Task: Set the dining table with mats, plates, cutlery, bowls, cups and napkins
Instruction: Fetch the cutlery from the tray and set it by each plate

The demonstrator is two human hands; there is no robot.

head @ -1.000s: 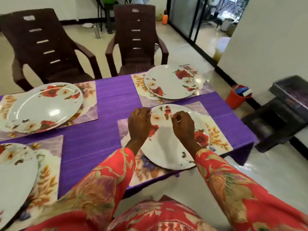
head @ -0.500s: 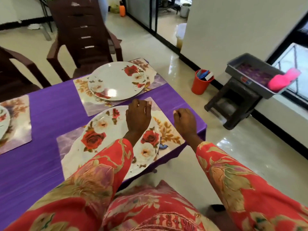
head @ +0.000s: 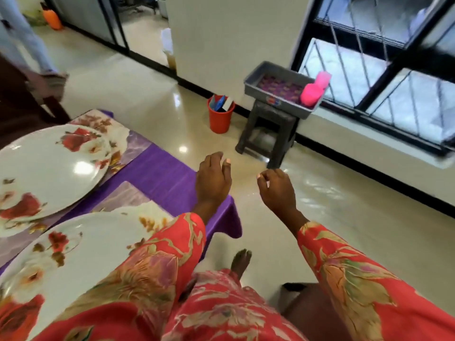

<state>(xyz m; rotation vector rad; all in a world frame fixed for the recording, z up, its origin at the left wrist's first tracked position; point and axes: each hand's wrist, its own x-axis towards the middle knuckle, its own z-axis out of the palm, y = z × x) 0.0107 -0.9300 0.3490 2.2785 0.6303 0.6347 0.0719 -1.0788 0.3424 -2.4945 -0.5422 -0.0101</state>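
Two white plates with red flowers lie on floral mats on the purple table: a near plate at the lower left, on its mat, and a far plate on another mat. My left hand hovers at the table's right corner, fingers loosely curled, holding nothing. Further right, my right hand hangs over the floor, also loosely curled and empty. Both hands are clear of the plates.
A grey tray with a purple lining and pink objects sits on a dark stool by the window. A red bucket stands on the floor beside it. Another person's legs show at far left beside a dark chair.
Both hands have let go of the near plate and moved right, off the table edge. The view has swung right toward the stool and window.
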